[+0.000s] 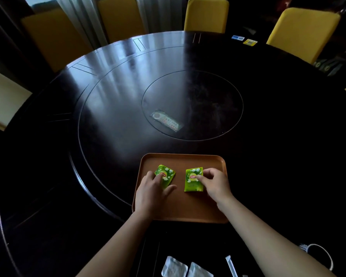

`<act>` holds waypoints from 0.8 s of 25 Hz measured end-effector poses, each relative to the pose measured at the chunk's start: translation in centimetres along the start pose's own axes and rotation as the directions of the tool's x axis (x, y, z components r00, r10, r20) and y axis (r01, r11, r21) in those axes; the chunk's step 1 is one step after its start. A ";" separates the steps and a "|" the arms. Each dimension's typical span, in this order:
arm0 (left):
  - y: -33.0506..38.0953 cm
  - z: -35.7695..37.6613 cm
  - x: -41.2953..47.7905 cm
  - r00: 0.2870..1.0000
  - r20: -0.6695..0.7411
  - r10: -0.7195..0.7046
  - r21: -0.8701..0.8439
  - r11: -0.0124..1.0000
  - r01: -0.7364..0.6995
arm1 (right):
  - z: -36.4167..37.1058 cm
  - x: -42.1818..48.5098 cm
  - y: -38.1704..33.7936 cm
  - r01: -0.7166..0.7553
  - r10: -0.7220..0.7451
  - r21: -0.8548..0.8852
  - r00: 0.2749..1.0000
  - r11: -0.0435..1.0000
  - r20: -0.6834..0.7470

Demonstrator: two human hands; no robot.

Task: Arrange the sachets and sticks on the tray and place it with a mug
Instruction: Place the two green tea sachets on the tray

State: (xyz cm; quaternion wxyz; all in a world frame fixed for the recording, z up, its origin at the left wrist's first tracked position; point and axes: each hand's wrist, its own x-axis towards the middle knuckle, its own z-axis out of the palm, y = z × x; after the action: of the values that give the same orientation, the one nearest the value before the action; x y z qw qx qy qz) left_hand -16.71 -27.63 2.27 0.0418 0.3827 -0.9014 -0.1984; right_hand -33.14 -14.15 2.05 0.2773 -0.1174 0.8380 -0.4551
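A brown rectangular tray (180,210) lies on the dark round table in front of me. Two green tea sachets rest flat on it. My left hand (151,191) presses its fingers on the left sachet (166,175), which is tilted. My right hand (216,184) pinches the right edge of the right sachet (192,179), which lies nearly straight. Near the table's front edge lie two white sachets (174,266) (199,270) and a white stick (231,265), between my forearms. No mug is in view.
A remote-like object (166,120) lies on the inner disc of the table's turntable. Small blue (237,38) and yellow (250,42) cards sit at the far edge. Yellow chairs (206,15) ring the table. A white cable (318,254) loops at the lower right.
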 end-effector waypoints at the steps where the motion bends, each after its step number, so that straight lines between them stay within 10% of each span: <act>1: -0.5 -0.2 -0.4 0.998 -0.037 0.040 -0.020 0.999 -0.041 | -0.2 0.0 0.2 0.052 -0.055 -0.101 0.998 0.994 -0.027; 9: -2.6 -0.3 0.8 0.965 0.018 0.260 0.077 0.962 -0.261 | 0.7 -1.7 1.0 0.312 -0.350 -0.624 0.935 0.716 0.065; 20: -2.4 -0.4 1.9 0.964 0.011 0.267 0.248 0.933 -0.261 | 2.4 -1.5 0.2 0.409 -0.489 -0.645 0.870 0.646 0.063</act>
State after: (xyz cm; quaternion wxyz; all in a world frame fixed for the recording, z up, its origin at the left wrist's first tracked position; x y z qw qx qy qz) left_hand -16.29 -30.60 1.55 0.0305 0.2628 -0.9616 -0.0727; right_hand -30.54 -15.06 1.37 0.0493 -0.3817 0.9005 -0.2025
